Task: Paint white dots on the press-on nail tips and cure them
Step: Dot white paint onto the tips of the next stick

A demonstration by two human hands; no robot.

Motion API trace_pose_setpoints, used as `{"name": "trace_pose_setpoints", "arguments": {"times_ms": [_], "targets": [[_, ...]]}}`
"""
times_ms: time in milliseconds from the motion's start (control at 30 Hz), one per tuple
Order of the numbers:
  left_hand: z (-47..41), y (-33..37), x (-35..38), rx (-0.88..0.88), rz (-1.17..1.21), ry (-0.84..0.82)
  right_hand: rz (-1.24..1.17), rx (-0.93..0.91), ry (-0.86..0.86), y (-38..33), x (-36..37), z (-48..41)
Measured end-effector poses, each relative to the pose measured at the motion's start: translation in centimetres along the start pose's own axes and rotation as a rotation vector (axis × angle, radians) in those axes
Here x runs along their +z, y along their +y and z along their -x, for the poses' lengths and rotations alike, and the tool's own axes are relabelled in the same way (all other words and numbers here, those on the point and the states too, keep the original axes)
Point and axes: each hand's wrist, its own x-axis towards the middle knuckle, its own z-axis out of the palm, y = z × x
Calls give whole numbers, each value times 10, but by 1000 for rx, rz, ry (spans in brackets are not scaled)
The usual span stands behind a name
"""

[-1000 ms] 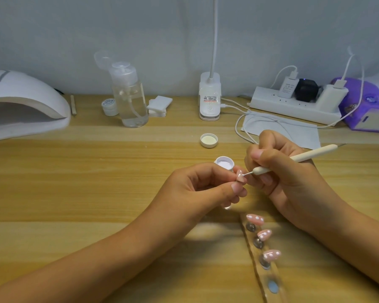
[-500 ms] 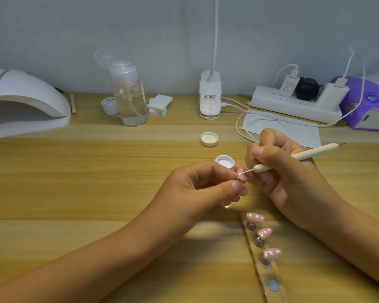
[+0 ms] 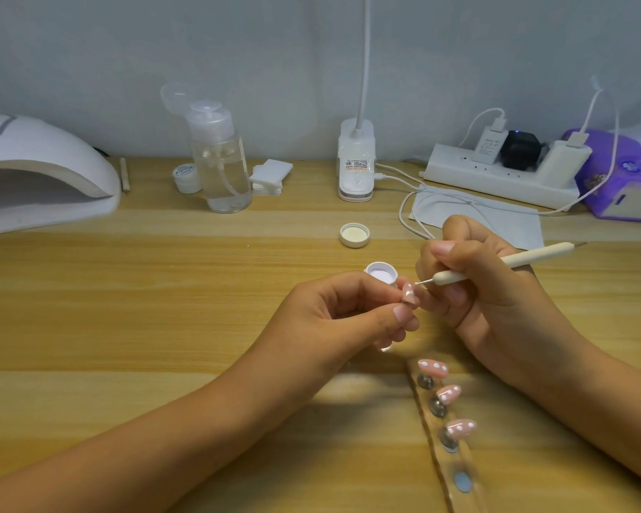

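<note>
Dotting a held nail on the desk [image 3: 126,327], centre frame.

The lamp [image 3: 41,172] sits at the upper left, its mouth facing right, well apart from both hands; I judge the left hand the nearer one for the cure. The left hand [image 3: 341,320] pinches one pink nail [image 3: 408,293] between thumb and fingers at centre frame. The right hand [image 3: 489,294], just right of it, grips the pen [image 3: 526,259]. A strip [image 3: 459,472] at the lower right carries three dotted nails. The pen's long axis slants from the right edge down-left, and its metal point meets the nail's upper end; whether it touches I cannot tell. The open pot [image 3: 382,274] stands just behind the nail, so the next dip looks to be a short reach up-left.
</note>
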Motion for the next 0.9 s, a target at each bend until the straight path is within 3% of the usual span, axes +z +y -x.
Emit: {"name": "trace_pose_setpoints", "arguments": {"times_ms": [400,900], "targets": [[1,2,0,2,-36,-2,32,-37,-158,1,-3,3],[0,0,-2,0,-14,-19,-44,36,-37,-1,-4,-2]]}}
